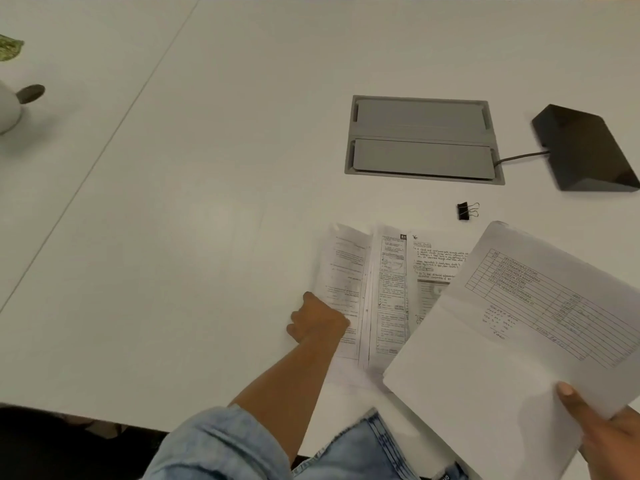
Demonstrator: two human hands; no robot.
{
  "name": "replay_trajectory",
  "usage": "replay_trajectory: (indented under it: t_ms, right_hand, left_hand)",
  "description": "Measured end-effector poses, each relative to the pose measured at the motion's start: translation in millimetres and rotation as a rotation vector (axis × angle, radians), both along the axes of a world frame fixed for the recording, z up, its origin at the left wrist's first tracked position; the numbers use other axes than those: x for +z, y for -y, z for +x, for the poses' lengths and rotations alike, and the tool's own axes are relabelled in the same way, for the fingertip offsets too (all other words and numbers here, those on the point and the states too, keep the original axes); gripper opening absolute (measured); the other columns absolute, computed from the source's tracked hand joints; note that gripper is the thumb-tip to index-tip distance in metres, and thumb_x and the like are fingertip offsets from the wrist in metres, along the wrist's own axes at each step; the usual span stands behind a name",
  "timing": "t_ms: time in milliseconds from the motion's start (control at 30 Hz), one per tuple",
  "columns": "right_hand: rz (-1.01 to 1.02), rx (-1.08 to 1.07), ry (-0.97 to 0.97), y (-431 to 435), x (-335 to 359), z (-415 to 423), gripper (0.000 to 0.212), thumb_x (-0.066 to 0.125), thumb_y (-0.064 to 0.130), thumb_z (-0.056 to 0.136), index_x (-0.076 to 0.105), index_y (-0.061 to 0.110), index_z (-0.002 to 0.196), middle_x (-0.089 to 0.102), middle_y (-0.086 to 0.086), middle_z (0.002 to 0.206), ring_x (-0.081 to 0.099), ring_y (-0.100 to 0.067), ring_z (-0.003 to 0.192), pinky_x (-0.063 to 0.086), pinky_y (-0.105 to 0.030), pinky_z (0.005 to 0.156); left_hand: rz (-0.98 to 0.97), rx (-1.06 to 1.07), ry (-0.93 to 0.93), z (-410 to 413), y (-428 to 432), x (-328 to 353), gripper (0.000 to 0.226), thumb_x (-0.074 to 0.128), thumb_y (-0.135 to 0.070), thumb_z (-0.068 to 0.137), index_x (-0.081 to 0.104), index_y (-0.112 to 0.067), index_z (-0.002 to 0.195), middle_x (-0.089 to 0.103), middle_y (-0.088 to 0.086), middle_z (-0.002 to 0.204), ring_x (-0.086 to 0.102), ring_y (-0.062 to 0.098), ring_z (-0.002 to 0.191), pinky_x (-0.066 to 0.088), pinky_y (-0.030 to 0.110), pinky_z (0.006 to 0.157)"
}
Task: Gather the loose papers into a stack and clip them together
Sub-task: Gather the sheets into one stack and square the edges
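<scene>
Several printed and handwritten papers [391, 289] lie fanned out on the white table [214, 188], near its front edge. My left hand [317, 320] pinches the left edge of the leftmost sheet [343, 265], which curls up off the table. My right hand [602, 434] holds a sheet with a printed table [512, 341] by its near corner, thumb on top, lifted over the right side of the fanned papers. A black binder clip [464, 211] lies on the table just beyond the papers, untouched.
A grey cable hatch [422, 138] is set into the table behind the clip. A black wedge-shaped device [588, 147] with a cable sits at the right. A white rounded object [8, 109] and a green item [10, 46] are at the far left.
</scene>
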State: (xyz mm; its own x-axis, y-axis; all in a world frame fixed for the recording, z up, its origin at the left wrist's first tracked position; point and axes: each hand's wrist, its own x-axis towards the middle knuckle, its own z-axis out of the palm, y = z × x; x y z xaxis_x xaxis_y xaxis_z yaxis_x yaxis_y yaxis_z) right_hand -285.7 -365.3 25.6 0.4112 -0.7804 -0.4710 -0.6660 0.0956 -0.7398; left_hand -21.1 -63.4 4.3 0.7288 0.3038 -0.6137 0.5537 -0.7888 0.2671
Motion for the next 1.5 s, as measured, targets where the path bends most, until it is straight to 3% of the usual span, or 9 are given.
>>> replay_trajectory:
  t_ms: [233,400,467,600,700,833,967,1233,1500]
  right_hand:
    - [0.032,-0.022,0.042,-9,22,1,0.078,0.082,0.065,0.051,0.068,0.012,0.106,0.074,-0.011,0.104,0.07,-0.034,0.096,0.048,-0.069,0.07]
    - [0.079,-0.049,0.102,-47,69,39,0.017,0.075,0.028,0.08,0.065,0.014,0.08,0.068,-0.02,0.104,0.064,-0.036,0.096,0.055,-0.02,0.054]
    - [0.111,-0.04,0.153,-46,70,43,0.024,0.076,0.03,0.079,0.068,0.008,0.088,0.066,-0.022,0.098,0.064,-0.035,0.086,0.049,-0.009,0.047]
    - [0.15,-0.004,0.172,-44,60,46,0.089,0.08,0.076,0.03,0.069,0.012,0.09,0.07,-0.014,0.097,0.067,-0.034,0.086,0.059,-0.038,0.073]
    - [0.113,0.019,0.223,-49,67,58,0.064,0.083,0.064,0.047,0.069,0.015,0.085,0.069,-0.009,0.093,0.066,-0.037,0.093,0.056,-0.024,0.065]
    - [0.096,0.103,0.291,-52,73,70,0.024,0.065,0.012,0.088,0.065,0.002,0.109,0.064,-0.003,0.083,0.064,-0.04,0.096,0.048,-0.005,0.046]
    - [0.062,0.088,0.302,-51,79,75,0.013,0.066,0.012,0.088,0.069,0.005,0.098,0.068,0.007,0.065,0.06,-0.023,0.074,0.044,-0.001,0.046]
    - [0.052,0.058,0.312,-40,80,78,0.008,0.075,0.034,0.072,0.075,0.027,0.068,0.068,0.028,0.057,0.065,-0.028,0.084,0.056,-0.024,0.057]
    - [0.151,0.078,0.378,-48,96,94,0.013,0.066,0.013,0.087,0.069,0.011,0.1,0.078,0.001,0.082,0.069,-0.029,0.086,0.059,-0.019,0.059]
  left_hand:
    - [-0.661,0.163,0.034,4,-31,1,0.019,0.07,-0.012,0.088,0.072,-0.008,0.107,0.075,0.01,0.106,0.072,0.022,0.081,0.062,0.034,0.069]
    - [-0.512,-0.047,0.125,-5,-43,9,0.012,0.068,-0.014,0.089,0.071,-0.003,0.09,0.075,0.011,0.094,0.072,0.027,0.081,0.062,0.039,0.073]
    - [-0.424,-0.101,0.181,-10,-48,16,0.025,0.073,-0.019,0.084,0.06,0.0,0.074,0.071,0.015,0.079,0.068,0.026,0.069,0.058,0.035,0.063]
    - [-0.428,-0.083,0.248,-17,-72,44,0.024,0.077,-0.021,0.081,0.063,-0.002,0.079,0.073,0.007,0.081,0.072,0.021,0.071,0.062,0.035,0.064]
    - [-0.47,-0.108,0.289,-18,-94,61,0.007,0.068,-0.023,0.091,0.07,-0.016,0.092,0.075,-0.003,0.088,0.073,0.018,0.078,0.061,0.03,0.068]
    - [-0.435,-0.146,0.328,-15,-118,84,0.019,0.055,-0.027,0.099,0.073,-0.022,0.101,0.077,-0.003,0.09,0.073,0.015,0.078,0.061,0.03,0.067]
    - [-0.378,-0.093,0.472,-5,-140,108,0.018,0.057,-0.021,0.098,0.075,-0.02,0.099,0.076,0.0,0.084,0.072,0.017,0.075,0.052,0.023,0.06]
    - [-0.64,0.061,0.563,19,-157,173,0.015,0.061,-0.015,0.095,0.074,-0.022,0.097,0.08,-0.006,0.079,0.075,0.018,0.072,0.059,0.028,0.063]
    - [-0.918,0.068,0.488,18,-134,194,0.02,0.058,-0.012,0.094,0.072,-0.009,0.109,0.079,0.01,0.101,0.075,0.029,0.088,0.058,0.043,0.081]
